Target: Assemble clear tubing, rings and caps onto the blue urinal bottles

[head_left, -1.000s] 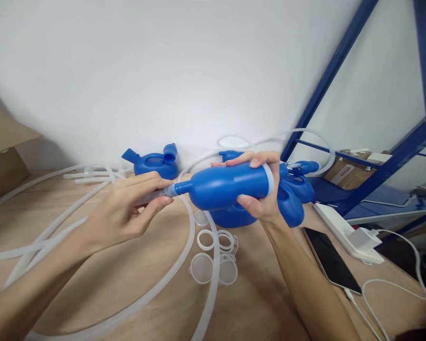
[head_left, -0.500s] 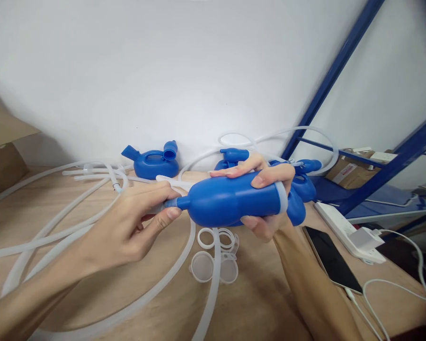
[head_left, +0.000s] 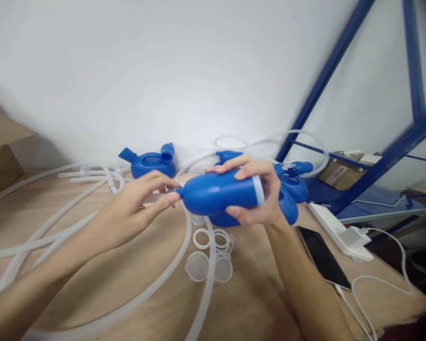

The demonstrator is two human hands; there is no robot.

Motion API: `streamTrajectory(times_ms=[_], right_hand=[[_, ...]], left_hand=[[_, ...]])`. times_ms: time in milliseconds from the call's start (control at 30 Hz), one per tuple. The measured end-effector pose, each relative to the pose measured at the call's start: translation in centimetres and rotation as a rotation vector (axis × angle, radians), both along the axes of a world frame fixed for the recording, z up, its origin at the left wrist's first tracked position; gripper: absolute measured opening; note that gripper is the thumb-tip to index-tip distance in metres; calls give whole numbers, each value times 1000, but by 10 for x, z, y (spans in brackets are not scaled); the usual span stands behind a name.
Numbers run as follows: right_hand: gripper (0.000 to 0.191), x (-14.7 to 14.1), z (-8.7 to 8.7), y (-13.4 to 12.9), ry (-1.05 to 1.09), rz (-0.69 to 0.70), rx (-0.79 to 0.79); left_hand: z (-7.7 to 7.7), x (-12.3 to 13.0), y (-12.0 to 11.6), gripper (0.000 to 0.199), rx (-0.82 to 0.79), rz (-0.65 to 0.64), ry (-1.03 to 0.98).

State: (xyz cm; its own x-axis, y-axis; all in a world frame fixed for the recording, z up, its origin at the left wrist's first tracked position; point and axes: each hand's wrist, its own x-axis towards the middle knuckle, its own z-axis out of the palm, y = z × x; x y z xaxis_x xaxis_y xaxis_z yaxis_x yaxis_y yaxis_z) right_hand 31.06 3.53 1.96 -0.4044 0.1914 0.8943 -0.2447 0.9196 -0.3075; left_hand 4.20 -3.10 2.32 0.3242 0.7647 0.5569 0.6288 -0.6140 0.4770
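Two round lids [head_left: 198,266] lie flat on the table [head_left: 252,312], maybe so they won't roll. Above it, the right hand [head_left: 270,203] hugs the fat blue bottle [head_left: 213,193], likely to keep it still. The left hand [head_left: 128,213] pinches its thin end. A blue jug [head_left: 151,166] sits by the far edge.
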Motion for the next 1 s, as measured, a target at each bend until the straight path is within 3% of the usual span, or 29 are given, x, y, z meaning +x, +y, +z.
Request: streamTrajectory(times_ms=[100, 167, 300, 400, 533, 867, 1000], right_hand=[[47, 0, 0, 5, 160, -79, -109], [47, -1, -3, 9, 264, -123, -162], [50, -5, -6, 12, 326, -124, -215], [51, -8, -8, 12, 317, -81, -227], [56, -13, -12, 13, 320, -49, -269], [55, -17, -8, 8, 263, -105, -240], [52, -17, -4, 3, 235, -65, -213]], left_hand=[[-6, 3, -3, 24, 432, 257, 21], [-11, 7, -7, 27, 480, 306, 39], [-17, 13, -7, 44, -35, 220, -48], [-18, 15, -2, 55, -326, 15, -269], [-18, 16, 1, 47, -417, -175, -448], [-18, 19, 0, 40, -588, -248, -651], [-16, 20, 3, 37, -710, -352, -724]])
